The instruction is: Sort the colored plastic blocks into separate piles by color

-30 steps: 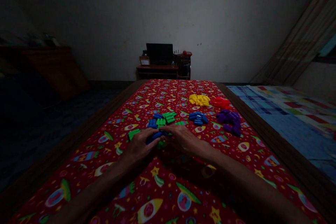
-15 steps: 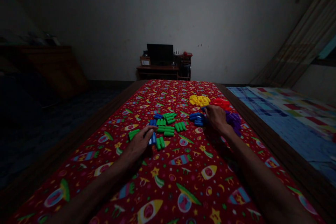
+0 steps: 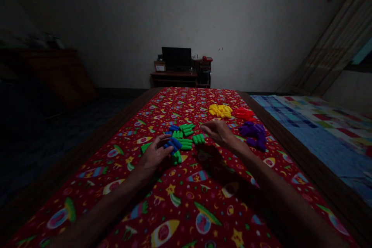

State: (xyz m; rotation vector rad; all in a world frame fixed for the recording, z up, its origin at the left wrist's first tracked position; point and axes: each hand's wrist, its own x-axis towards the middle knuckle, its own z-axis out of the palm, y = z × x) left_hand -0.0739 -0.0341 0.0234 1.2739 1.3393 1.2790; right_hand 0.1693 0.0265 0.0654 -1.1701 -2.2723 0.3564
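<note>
Small plastic pegs lie on a red patterned cloth (image 3: 186, 205). My left hand (image 3: 152, 155) is closed, pinching blue pegs (image 3: 173, 144) at the near edge of a mixed cluster of green pegs (image 3: 186, 143) and a few blue ones (image 3: 174, 128). My right hand (image 3: 218, 131) hovers palm down just right of that cluster. Its fingers are loosely stretched leftward and nothing shows in them. It hides the sorted blue pile behind it. Sorted piles lie further right: yellow pegs (image 3: 221, 111), red pegs (image 3: 244, 114) and purple pegs (image 3: 254, 131).
The cloth covers a long wooden table whose edge (image 3: 293, 143) runs along the right. A checkered mat (image 3: 319, 128) lies on the floor to the right. A low desk with a dark monitor (image 3: 177, 60) stands against the back wall. The room is dim.
My right hand carried blue pegs from the mixed cluster to the blue pile and has come back leftward. My left hand stayed at the cluster and now pinches blue pegs.
</note>
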